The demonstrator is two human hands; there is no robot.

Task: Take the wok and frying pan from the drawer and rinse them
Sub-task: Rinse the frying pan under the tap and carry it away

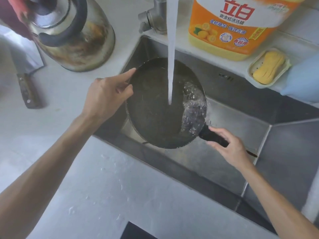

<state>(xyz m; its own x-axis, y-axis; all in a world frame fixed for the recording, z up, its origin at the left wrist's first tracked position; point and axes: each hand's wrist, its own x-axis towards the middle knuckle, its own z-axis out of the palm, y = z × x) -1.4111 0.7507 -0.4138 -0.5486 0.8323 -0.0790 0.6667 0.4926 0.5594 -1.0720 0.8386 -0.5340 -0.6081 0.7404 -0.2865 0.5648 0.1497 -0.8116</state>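
Near edge: wet grey counter [107, 183], droplets along its front strip; a dark rectangle cut off at the bottom edge, identity unclear.

Right hand [229, 149] closed around the frying pan's black handle [213, 136], fingers wrapped over the top. Left hand [107, 97] mostly open, index finger stretched along the pan's left rim, thumb side pressing the rim.

Frying pan [160, 107] held over the steel sink [229, 171], near the sink's left wall. Long axis runs from the far-left rim to the handle at near right; handle points toward the sink's near-right corner. Pan tilted, right side lower; water pools and froths along the right rim and spills over it.

Water stream [170, 57] falls straight from the faucet [155, 18] onto the pan's middle.

Counter left of the sink: cleaver [25, 80], handle toward the viewer; behind it a stained steel kettle [76, 37] with a black handle.

Far ledge behind the sink: large orange detergent bottle [240, 26], then a soap dish [269, 68] holding yellow soap [269, 66]. Pale blue object at the right edge, unclear.
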